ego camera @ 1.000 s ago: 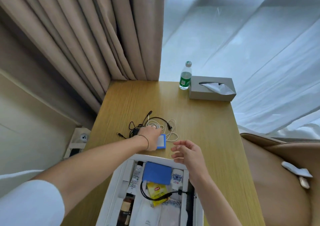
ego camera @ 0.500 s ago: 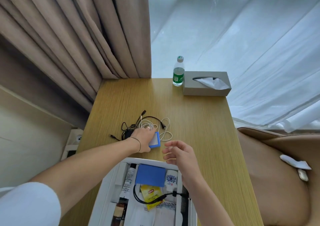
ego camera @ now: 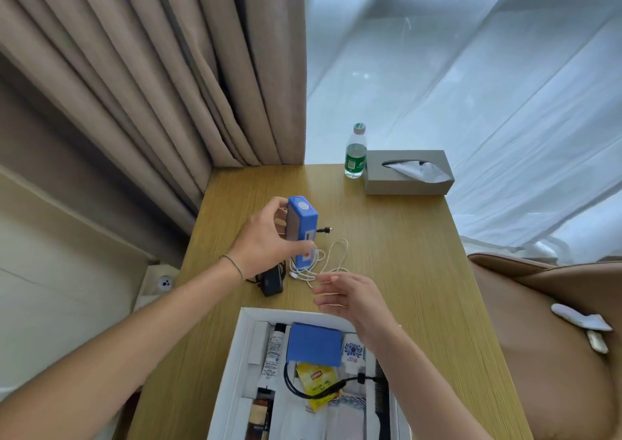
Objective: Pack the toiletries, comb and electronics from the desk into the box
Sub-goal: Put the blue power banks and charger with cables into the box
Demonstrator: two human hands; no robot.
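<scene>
Blue rectangular power bank (ego camera: 302, 229) pinched in left hand (ego camera: 266, 239), off desk; right hand (ego camera: 350, 296) relaxed, fingers loose. Keep level, drop into white cardboard box (ego camera: 235, 355) at 6 o'clock w/o snagging white cable (ego camera: 331, 261).

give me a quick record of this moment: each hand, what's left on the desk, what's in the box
left hand: grips blue device, lifted above desk
right hand: open, empty, over far edge of box
left on desk: white cable, black adapter
in box: blue pouch, tube, yellow tea bag, black cable, comb
</scene>
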